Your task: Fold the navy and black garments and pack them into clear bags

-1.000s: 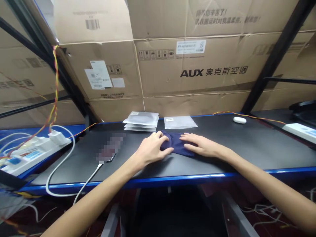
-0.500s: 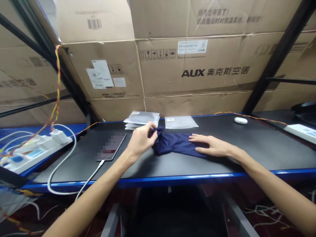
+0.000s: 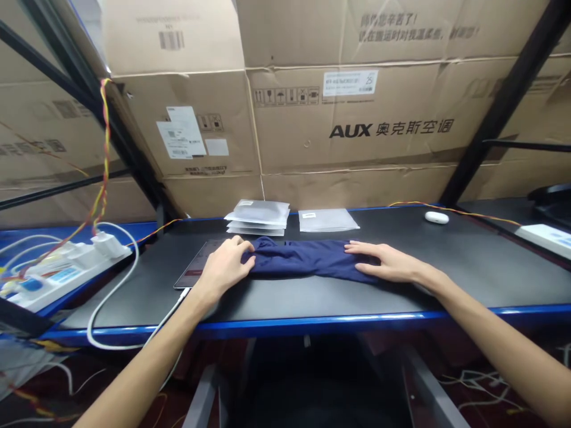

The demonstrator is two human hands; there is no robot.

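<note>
1. The navy cloth [image 3: 303, 258] lies crosswise on the black counter [image 3: 401, 303], a long strip about midway between back and front blue edges.

2. The left hand [image 3: 229, 261] is at the strip's left end, fingers curled, thumb a little apart with cloth between; whether they pinch it or only press, I cannot tell. It overlaps the smartphone [image 3: 191, 272] toward the counter's left edge; contact there is unclear.

3. The right hand [image 3: 388, 263] lies palm down on the right end, fingers straight and thumb spread, gripping nothing.

4. The step in hand looks like laying the cloth out lengthwise: the left hand draws one end out, the right seems to anchor the other.

5. Creases bunch toward the left half, so the next move seems to call for keeping the right end pinned while the left fingers smooth that end, clear of the smartphone and its charging cable [image 3: 172, 309].

6. At the back edge, behind the cloth, sit stacked frosted pouches [image 3: 259, 213] and, just right, a separate frosted pouch [image 3: 329, 220].
</note>
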